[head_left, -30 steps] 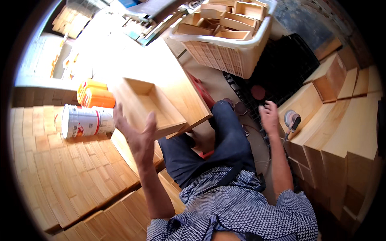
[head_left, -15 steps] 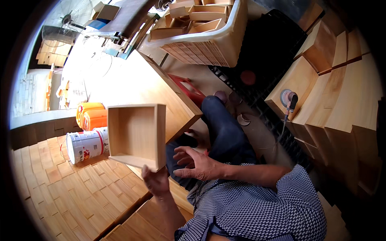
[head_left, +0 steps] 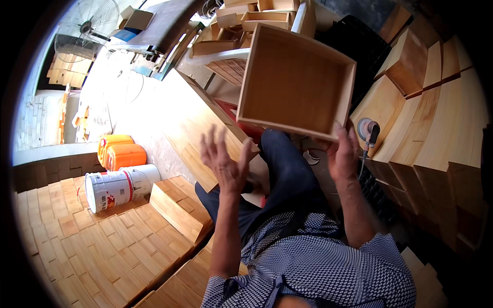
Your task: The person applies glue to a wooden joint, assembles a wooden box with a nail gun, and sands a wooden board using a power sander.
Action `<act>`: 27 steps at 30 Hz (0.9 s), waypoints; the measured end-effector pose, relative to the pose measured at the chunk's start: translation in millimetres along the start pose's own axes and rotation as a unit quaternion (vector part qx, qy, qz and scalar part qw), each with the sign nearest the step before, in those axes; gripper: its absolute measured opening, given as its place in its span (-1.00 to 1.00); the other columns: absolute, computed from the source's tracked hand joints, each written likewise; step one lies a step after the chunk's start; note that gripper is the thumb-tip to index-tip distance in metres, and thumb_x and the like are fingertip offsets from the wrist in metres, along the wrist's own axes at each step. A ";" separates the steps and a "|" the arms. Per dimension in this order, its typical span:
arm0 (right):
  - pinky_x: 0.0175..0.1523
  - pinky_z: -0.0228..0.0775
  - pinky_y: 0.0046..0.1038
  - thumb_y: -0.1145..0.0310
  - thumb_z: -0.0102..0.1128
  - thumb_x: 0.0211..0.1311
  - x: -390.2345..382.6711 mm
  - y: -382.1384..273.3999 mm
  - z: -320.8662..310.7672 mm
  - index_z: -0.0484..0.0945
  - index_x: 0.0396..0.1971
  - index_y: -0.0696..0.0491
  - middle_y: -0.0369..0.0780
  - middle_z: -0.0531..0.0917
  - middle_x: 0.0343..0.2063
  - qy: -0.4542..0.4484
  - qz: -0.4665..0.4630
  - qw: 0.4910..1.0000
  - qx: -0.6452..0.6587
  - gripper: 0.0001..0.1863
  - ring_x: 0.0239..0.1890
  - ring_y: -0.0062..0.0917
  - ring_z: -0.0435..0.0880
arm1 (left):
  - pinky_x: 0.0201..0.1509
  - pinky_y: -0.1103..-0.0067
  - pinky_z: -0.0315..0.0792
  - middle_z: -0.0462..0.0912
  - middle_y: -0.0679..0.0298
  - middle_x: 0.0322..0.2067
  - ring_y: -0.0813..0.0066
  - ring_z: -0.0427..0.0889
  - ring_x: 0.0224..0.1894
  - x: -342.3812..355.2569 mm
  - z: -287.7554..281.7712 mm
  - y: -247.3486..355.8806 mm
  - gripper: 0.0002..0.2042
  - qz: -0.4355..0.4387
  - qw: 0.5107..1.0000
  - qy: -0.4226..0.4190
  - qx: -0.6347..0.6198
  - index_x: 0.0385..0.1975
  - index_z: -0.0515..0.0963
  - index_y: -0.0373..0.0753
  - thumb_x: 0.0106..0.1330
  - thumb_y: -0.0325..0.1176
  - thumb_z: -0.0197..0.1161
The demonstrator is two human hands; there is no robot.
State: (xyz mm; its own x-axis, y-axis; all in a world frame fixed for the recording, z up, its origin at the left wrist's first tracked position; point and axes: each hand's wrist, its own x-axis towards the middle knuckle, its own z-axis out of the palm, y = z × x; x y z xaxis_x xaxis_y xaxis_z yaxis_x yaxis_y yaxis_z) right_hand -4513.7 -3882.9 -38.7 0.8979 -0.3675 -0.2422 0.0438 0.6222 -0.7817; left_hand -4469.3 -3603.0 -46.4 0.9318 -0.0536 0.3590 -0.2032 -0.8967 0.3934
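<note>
A shallow wooden drawer box (head_left: 295, 82) is held up in front of me, its open side turned toward me. My right hand (head_left: 341, 154) grips it at the lower right corner, thumb on the near rim, the other fingers partly hidden behind it. To the left, my left hand (head_left: 226, 159) is raised with its fingers spread, apart from the box and holding nothing. Beyond and below that hand lies a wooden panel surface (head_left: 192, 133) like a small workbench, running up toward the far left.
A white plastic crate (head_left: 221, 55) full of wooden boxes stands ahead. A round sander (head_left: 368, 131) with a hose sits on stacked wooden pieces (head_left: 416, 131) at right. Left are paint buckets (head_left: 110, 191), orange jugs (head_left: 126, 156) and boards (head_left: 102, 246). A fan (head_left: 87, 25) stands far left.
The wooden box has moved from the left up to the right and passed from my left hand to my right. My left hand has let go and spread its fingers.
</note>
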 end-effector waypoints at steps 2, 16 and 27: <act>0.08 0.74 -0.37 0.26 0.14 0.55 28.4 -19.0 -14.9 0.29 0.48 0.10 -0.12 0.60 0.19 0.026 -0.081 0.993 -0.086 -0.41 0.16 -0.41 0.67 | 0.49 -0.30 -0.04 0.06 -0.05 0.56 -0.41 -0.11 0.59 26.3 5.4 -37.1 -0.11 -0.127 0.983 0.015 0.128 0.51 0.25 -0.13 0.29 0.21 0.43; 0.22 0.50 -0.51 0.34 0.41 0.37 154.9 -29.9 3.9 0.69 0.15 0.14 -0.23 0.74 -0.01 -0.093 -0.182 0.917 -0.342 -0.60 0.04 -0.58 0.69 | 0.51 0.04 0.22 0.25 0.02 0.54 -0.30 0.29 0.44 39.6 -19.8 -158.0 -0.29 -0.125 0.978 -0.055 0.158 0.51 0.32 -0.15 0.53 0.19 0.09; -0.12 0.50 -0.58 0.32 0.32 0.28 212.3 85.9 51.6 0.77 -0.11 0.21 -0.32 0.76 -0.35 -0.099 -0.076 0.955 -0.270 -0.69 -0.29 -0.70 0.63 | 0.57 0.15 0.16 0.32 0.04 0.50 -0.05 0.26 0.50 39.8 -60.4 -228.5 -0.32 0.068 0.985 -0.147 0.056 0.49 0.36 -0.17 0.42 -0.06 0.31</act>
State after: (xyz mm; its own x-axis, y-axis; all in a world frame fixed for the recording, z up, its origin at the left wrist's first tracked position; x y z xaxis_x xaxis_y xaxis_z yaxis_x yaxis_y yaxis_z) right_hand -4296.7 -3871.8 -127.5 0.9668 -0.2536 -0.0308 -0.0038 0.1062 -0.9943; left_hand -4403.9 -3373.7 -70.9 0.9483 -0.2869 0.1355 -0.3133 -0.9144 0.2565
